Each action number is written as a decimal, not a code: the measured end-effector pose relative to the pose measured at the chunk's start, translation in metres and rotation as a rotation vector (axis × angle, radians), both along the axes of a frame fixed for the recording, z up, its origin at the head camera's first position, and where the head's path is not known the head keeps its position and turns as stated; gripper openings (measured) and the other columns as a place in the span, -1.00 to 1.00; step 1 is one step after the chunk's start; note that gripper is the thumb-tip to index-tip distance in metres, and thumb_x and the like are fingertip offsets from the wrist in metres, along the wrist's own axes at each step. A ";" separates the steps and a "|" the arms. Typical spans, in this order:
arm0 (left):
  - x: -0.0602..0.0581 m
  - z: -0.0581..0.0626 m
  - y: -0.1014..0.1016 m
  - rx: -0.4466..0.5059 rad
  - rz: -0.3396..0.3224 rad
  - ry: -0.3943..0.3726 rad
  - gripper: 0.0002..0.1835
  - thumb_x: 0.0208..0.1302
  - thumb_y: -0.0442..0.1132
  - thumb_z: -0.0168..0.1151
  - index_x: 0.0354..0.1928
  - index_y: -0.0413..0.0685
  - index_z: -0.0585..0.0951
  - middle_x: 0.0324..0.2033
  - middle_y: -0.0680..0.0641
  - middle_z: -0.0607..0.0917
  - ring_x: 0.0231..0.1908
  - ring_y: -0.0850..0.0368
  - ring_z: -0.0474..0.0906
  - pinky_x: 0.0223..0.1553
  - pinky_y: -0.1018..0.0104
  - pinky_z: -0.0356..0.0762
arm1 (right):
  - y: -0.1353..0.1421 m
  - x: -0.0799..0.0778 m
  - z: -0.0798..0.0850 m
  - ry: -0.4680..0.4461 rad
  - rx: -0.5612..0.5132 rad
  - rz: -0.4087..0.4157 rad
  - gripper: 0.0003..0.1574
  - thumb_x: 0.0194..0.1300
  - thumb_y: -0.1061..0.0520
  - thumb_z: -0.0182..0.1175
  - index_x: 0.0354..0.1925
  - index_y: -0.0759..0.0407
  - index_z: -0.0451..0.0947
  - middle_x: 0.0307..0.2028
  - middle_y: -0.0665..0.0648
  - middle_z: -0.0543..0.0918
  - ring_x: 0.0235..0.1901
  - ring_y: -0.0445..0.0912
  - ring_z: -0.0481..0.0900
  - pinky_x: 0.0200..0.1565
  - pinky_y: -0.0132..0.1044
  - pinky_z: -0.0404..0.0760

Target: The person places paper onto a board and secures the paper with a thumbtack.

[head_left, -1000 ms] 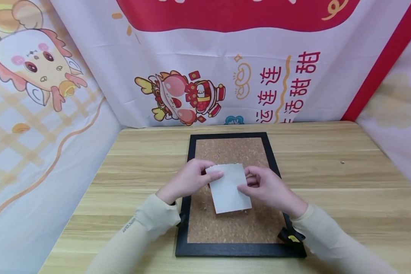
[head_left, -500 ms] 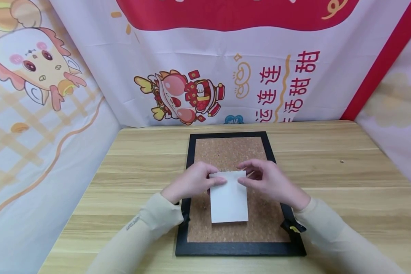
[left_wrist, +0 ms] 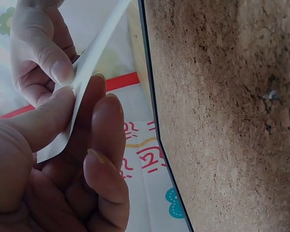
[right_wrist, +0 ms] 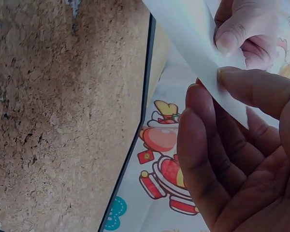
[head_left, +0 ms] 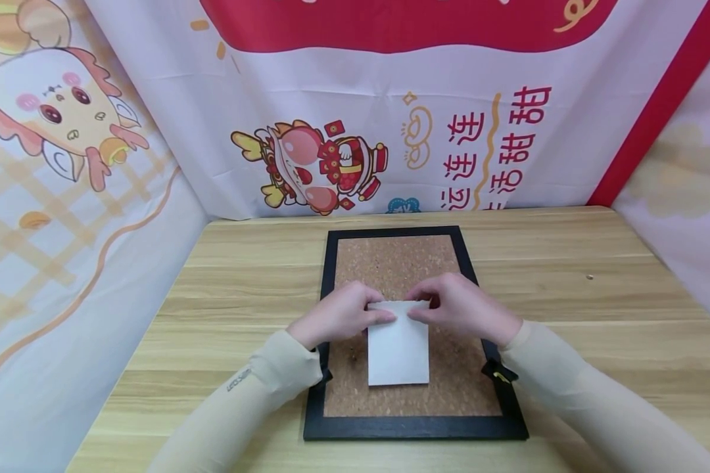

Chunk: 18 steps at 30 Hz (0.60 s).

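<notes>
Both hands hold a small sheet of white paper [head_left: 398,355] above a cork board [head_left: 390,263]. My left hand [head_left: 346,312] pinches the paper's upper left part, thumb on the near face and fingers behind. Opposite it, my right hand [head_left: 458,305] pinches the upper right part the same way. In the left wrist view the paper [left_wrist: 94,53] is seen edge-on and bends slightly between thumb and fingers. The right wrist view shows the paper [right_wrist: 188,38] apart from the cork surface [right_wrist: 63,121]. The paper's top edge looks ragged.
A black frame [head_left: 414,429] borders the cork board, which lies on a wooden table [head_left: 242,282]. A tiny object [head_left: 590,276] lies on the table at the right. Printed cloth [head_left: 331,79] hangs behind the table. A small pale mark [left_wrist: 271,95] shows on the cork.
The paper has turned from slightly tilted to straight and moved a little toward the person. The right hand has shifted its pinch up to the upper right corner.
</notes>
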<state>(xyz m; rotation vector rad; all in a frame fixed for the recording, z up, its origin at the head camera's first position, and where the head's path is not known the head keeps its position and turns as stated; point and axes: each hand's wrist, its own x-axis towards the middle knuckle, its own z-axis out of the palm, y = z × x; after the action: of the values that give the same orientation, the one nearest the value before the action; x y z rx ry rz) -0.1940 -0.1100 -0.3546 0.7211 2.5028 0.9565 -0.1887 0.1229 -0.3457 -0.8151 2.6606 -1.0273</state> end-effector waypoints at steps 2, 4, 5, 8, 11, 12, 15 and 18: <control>-0.001 -0.001 0.001 -0.014 -0.005 0.011 -0.80 0.37 -0.04 0.26 -0.22 0.05 0.77 -0.52 0.17 0.69 -0.55 0.16 0.56 -0.50 0.33 0.48 | -0.001 -0.002 -0.002 -0.001 0.010 0.005 -0.86 0.25 0.14 0.40 -0.19 0.04 0.74 -0.35 -0.11 0.70 -0.43 -0.21 0.58 -0.38 -0.29 0.59; -0.002 -0.003 0.002 -0.026 -0.008 0.019 -0.80 0.37 -0.05 0.27 -0.21 0.04 0.78 -0.51 0.18 0.69 -0.53 0.17 0.57 -0.46 0.32 0.49 | -0.002 -0.004 -0.003 0.000 0.019 0.006 -0.89 0.25 0.14 0.40 -0.22 0.03 0.74 -0.36 -0.12 0.70 -0.44 -0.21 0.58 -0.38 -0.29 0.59; -0.002 -0.003 0.003 -0.032 -0.008 0.022 -0.80 0.36 -0.05 0.27 -0.20 0.04 0.78 -0.50 0.19 0.70 -0.51 0.17 0.58 -0.44 0.32 0.50 | -0.002 -0.004 -0.004 0.006 0.022 0.014 -0.90 0.25 0.15 0.40 -0.23 0.03 0.75 -0.37 -0.11 0.70 -0.45 -0.21 0.57 -0.39 -0.29 0.59; -0.003 -0.005 0.003 -0.043 -0.005 0.024 -0.79 0.34 -0.05 0.30 -0.17 0.03 0.79 -0.48 0.22 0.71 -0.48 0.18 0.61 -0.37 0.31 0.54 | -0.002 -0.007 -0.006 0.016 0.037 0.022 -0.92 0.25 0.14 0.40 -0.24 0.03 0.75 -0.38 -0.12 0.71 -0.47 -0.22 0.56 -0.40 -0.30 0.58; -0.004 -0.006 0.004 -0.065 -0.008 0.052 -0.77 0.31 -0.04 0.33 -0.13 0.02 0.78 -0.45 0.22 0.71 -0.47 0.20 0.59 -0.35 0.31 0.54 | -0.002 -0.010 -0.008 0.018 0.051 0.031 -0.93 0.26 0.13 0.39 -0.25 0.03 0.75 -0.38 -0.12 0.71 -0.48 -0.21 0.55 -0.41 -0.30 0.57; -0.004 -0.007 0.004 -0.076 -0.008 0.067 -0.75 0.31 -0.03 0.33 -0.12 0.02 0.78 -0.44 0.21 0.71 -0.47 0.21 0.58 -0.35 0.31 0.54 | -0.002 -0.012 -0.009 0.013 0.056 0.031 -0.93 0.26 0.13 0.39 -0.25 0.03 0.75 -0.38 -0.12 0.71 -0.48 -0.21 0.56 -0.41 -0.30 0.57; -0.004 -0.007 0.003 -0.127 0.006 0.128 -0.68 0.28 0.00 0.36 -0.03 -0.01 0.74 -0.36 0.16 0.73 -0.46 0.25 0.56 -0.37 0.34 0.52 | -0.001 -0.016 -0.013 0.003 0.070 0.037 -0.94 0.26 0.13 0.38 -0.25 0.03 0.75 -0.39 -0.11 0.71 -0.50 -0.20 0.55 -0.44 -0.29 0.55; -0.002 -0.007 0.002 -0.179 0.037 0.177 -0.53 0.26 0.01 0.39 0.12 -0.08 0.67 -0.26 0.06 0.74 -0.42 0.25 0.57 -0.38 0.33 0.52 | -0.001 -0.020 -0.016 -0.009 0.085 0.030 -0.94 0.26 0.13 0.38 -0.26 0.03 0.74 -0.40 -0.11 0.70 -0.49 -0.19 0.55 -0.43 -0.28 0.55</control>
<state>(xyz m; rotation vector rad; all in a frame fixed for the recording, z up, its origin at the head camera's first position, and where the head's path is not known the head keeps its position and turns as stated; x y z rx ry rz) -0.1965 -0.1081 -0.3614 0.7332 2.7208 0.6955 -0.2091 0.1222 -0.3617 -0.8282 2.6559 -0.9019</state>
